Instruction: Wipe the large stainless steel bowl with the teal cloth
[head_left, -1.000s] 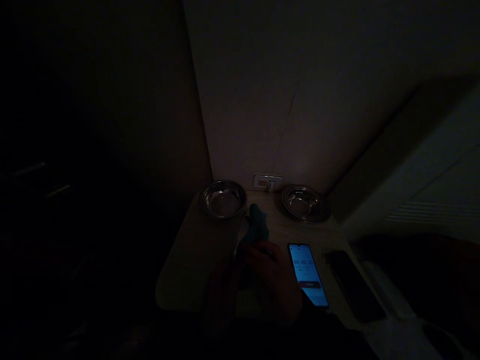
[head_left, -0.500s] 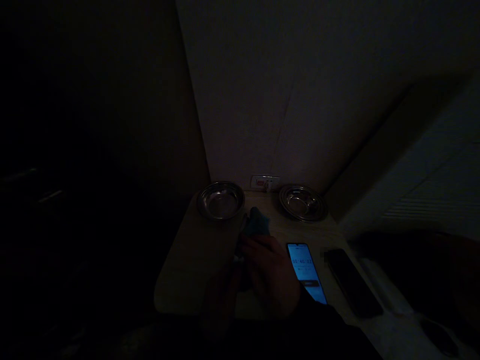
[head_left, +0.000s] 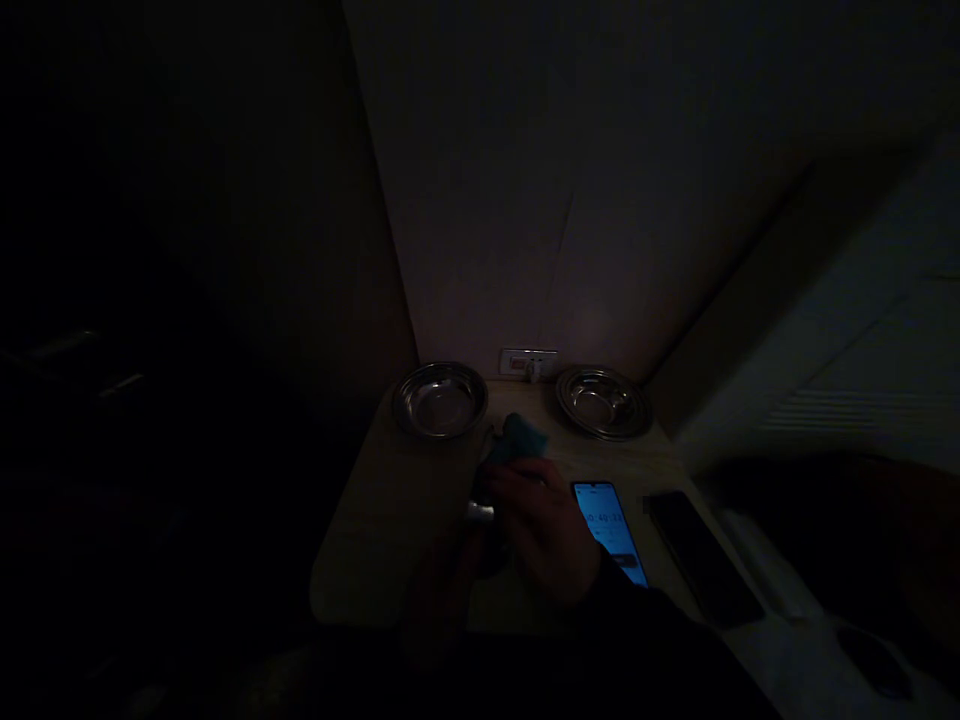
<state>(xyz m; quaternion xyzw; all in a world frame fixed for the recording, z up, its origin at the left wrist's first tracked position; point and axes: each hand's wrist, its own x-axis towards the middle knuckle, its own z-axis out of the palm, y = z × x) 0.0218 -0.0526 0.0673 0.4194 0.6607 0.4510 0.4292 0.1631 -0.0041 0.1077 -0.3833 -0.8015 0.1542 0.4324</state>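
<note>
From the head view, it is very dim in here; the right hand (head_left: 544, 525) is curled, fingers bent over a blue-green cloth (head_left: 517, 440) that pokes out beyond them on the table (head_left: 375, 520); the left hand (head_left: 446, 580) is close by it, lower down, so dark that I cannot tell how its fingers are set; a small shiny piece (head_left: 480, 511) glints between the two hands, what it belongs to I can't make out; past the cloth, a metal bowl (head_left: 441, 402) sits to the left and metal dishes (head_left: 604, 403) to the right, near a wall socket (head_left: 529, 362); a lit phone (head_left: 609, 530) lies just beside the right hand, with a dark slab (head_left: 705, 558) farther right.
</note>
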